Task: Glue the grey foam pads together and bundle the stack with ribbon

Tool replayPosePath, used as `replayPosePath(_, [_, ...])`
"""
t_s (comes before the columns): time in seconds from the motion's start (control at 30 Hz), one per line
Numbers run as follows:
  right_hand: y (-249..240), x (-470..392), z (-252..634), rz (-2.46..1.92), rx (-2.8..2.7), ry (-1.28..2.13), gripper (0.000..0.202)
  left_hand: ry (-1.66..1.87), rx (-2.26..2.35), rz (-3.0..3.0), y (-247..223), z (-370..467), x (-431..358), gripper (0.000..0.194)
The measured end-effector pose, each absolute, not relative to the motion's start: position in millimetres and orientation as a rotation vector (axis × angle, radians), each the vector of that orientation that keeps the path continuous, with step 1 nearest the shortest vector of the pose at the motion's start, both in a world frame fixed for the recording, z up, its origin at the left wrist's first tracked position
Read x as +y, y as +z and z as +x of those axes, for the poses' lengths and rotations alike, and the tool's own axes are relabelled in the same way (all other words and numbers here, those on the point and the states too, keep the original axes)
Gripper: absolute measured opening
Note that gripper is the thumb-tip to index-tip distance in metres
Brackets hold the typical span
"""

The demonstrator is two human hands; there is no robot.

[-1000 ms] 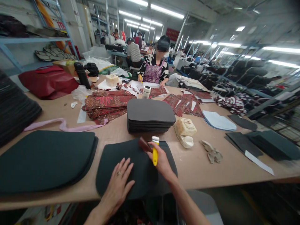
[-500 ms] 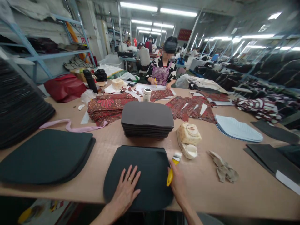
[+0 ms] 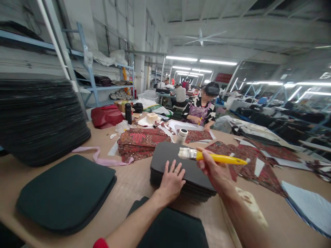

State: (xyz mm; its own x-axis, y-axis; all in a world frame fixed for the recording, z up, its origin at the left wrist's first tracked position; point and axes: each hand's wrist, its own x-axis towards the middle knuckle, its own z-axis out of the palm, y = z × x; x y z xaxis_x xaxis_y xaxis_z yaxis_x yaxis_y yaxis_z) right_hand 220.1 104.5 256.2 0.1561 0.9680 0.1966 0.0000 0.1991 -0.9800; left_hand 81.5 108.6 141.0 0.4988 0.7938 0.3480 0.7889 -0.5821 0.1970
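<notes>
2 hands were seen. Left hand [image 3: 171, 179] was laid flat, fingers spread, on top of 1 stack of dark foam pads [image 3: 178, 170] at mid-counter. Right hand [image 3: 214, 171] was closed round 1 yellow-handled brush [image 3: 210, 156], held level above the stack, bristles pointing left.

1 separate dark pad [image 3: 170, 227] lay at the near edge of the counter [image 3: 130, 184], 1 thicker dark cushion pile [image 3: 66, 191] to the left, 1 tall black stack [image 3: 38, 117] beyond it. No readable writing was made out; a red sign far back was too blurred.

Behind the stack: 1 tape roll [image 3: 182, 135], red patterned fabric pieces [image 3: 141, 141], 1 pink strip [image 3: 103, 158], 1 black bottle [image 3: 128, 113], 1 red bag [image 3: 106, 116]. A co-worker [image 3: 201, 110] sat opp. side.
</notes>
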Motion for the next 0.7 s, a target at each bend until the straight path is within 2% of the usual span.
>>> replayPosePath(0.17, [259.9,137.6,194.4,-1.211,-1.325,0.847,0.041,0.658,1.426,2.654,116.9,81.3,128.6,0.042])
replayPosePath(0.27, [263.6,122.1,249.4,-1.286,-1.105,0.613,0.04,0.682,1.446,2.634,117.5,81.6,129.3,0.041])
replayPosePath(0.37, [257.2,64.3,332.2,-1.456,-0.903,0.263,0.046,0.763,1.429,2.645,117.4,84.6,136.6,0.04])
replayPosePath(0.5, [214.3,-30.5,409.4,-2.067,-0.673,-0.045,0.059,0.801,1.434,2.696,109.2,92.2,147.4,0.04])
replayPosePath(0.57, [184.1,-55.7,425.3,-2.226,-0.62,-0.03,0.06,0.81,1.423,2.709,106.5,94.3,148.1,0.04])
replayPosePath(0.7, [136.7,-57.0,428.5,-2.268,-0.697,0.093,0.06,0.836,1.414,2.705,107.8,96.0,145.9,0.041])
